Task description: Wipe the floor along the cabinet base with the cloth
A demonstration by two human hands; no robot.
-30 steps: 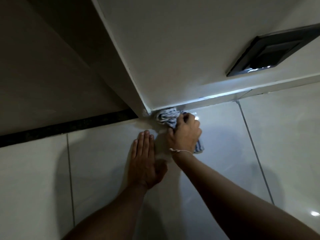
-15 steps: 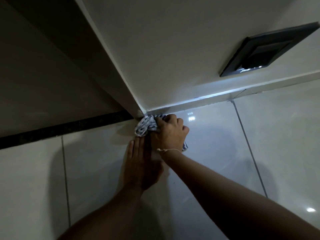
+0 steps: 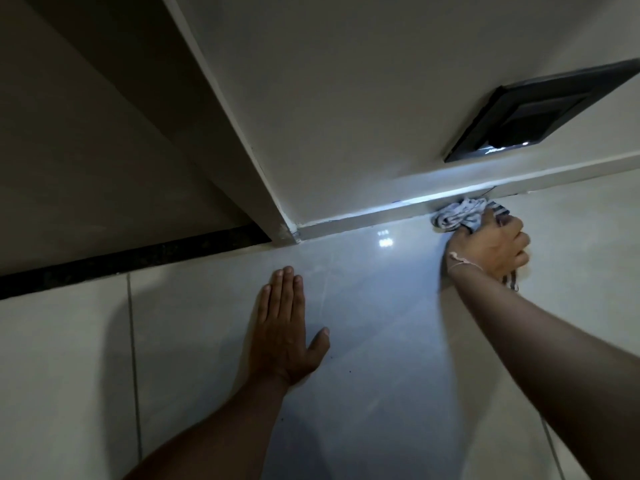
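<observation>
My right hand grips a bunched grey-and-white striped cloth and presses it onto the glossy white floor tiles, right against the cabinet base strip. A cloth end hangs out below my palm. A thin bracelet circles that wrist. My left hand lies flat on the tile, fingers together and thumb out, holding nothing, a little in front of the cabinet's corner.
The pale cabinet front rises behind the base strip, with a black recessed rectangular fitting at the upper right. A dark stone strip runs along the floor to the left of the corner. Grout lines cross the tiles.
My right hand has slid the cloth along the cabinet base from the corner far to the right. My left hand has stayed flat on the tile.
</observation>
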